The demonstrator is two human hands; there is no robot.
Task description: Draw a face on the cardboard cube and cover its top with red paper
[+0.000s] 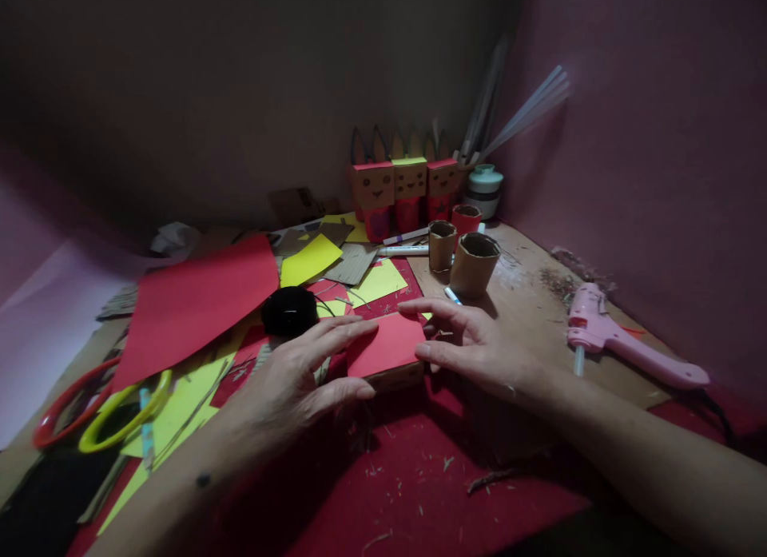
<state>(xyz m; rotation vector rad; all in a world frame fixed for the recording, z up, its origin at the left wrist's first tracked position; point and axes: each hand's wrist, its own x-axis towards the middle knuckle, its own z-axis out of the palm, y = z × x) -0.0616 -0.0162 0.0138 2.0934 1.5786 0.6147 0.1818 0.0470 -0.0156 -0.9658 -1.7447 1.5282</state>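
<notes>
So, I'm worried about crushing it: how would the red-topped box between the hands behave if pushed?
The red-topped box is probably light, since its side looks like cardboard. It would likely slide rather than roll, given its boxy shape. It seems fairly stiff: the top lies flat.

Left grip (311, 365), right grip (476, 343) facing; thumbs (347, 391) apart from fingers (341, 335); bare forearms (209, 461) angled inward.
</notes>
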